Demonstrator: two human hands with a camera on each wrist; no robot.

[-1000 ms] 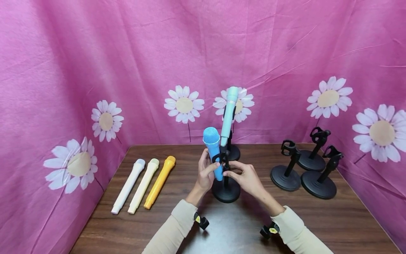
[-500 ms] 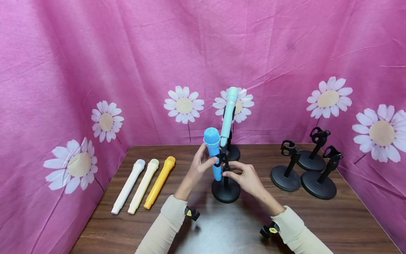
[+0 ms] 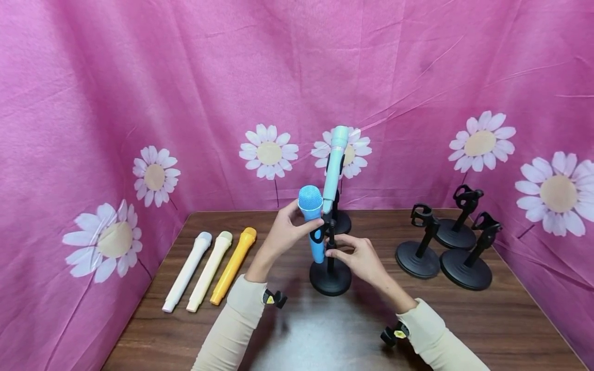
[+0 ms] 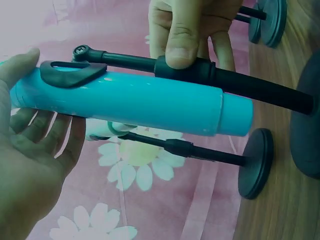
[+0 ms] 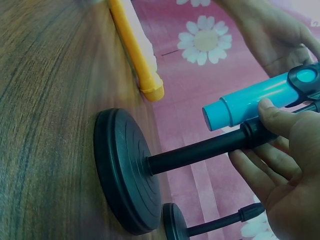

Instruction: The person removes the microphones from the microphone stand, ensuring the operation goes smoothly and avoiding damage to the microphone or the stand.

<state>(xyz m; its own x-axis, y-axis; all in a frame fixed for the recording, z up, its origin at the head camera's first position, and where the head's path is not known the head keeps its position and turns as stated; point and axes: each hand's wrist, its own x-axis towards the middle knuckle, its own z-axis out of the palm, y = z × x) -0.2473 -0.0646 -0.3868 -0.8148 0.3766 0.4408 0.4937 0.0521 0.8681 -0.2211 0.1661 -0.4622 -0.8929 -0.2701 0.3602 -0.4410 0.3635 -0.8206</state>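
A blue microphone (image 3: 310, 200) sits in the clip (image 4: 75, 75) of a black desk stand (image 3: 330, 282), head up and slightly tilted. My left hand (image 3: 284, 231) holds its upper body, thumb on the near side just above the clip and fingers behind. Lower down, my right hand (image 3: 363, 262) pinches the stand's pole at the collar (image 5: 252, 132), thumb on one side and fingers on the other. The stand's round base (image 5: 127, 172) rests on the table. Directly behind stands a mint-green microphone (image 3: 335, 165) in a second stand, its base partly hidden.
White (image 3: 187, 272), cream (image 3: 210, 272) and yellow (image 3: 233, 266) microphones lie side by side on the wooden table (image 3: 352, 340) at left. Three black stands with unfilled clips, one of them nearest the front (image 3: 466, 269), are grouped at right. A pink flowered cloth (image 3: 209, 103) hangs behind.
My left hand has shifted up the blue microphone, its thumb rising from beside the clip to above it, and its wrist has swung left. The right hand stays on the pole.
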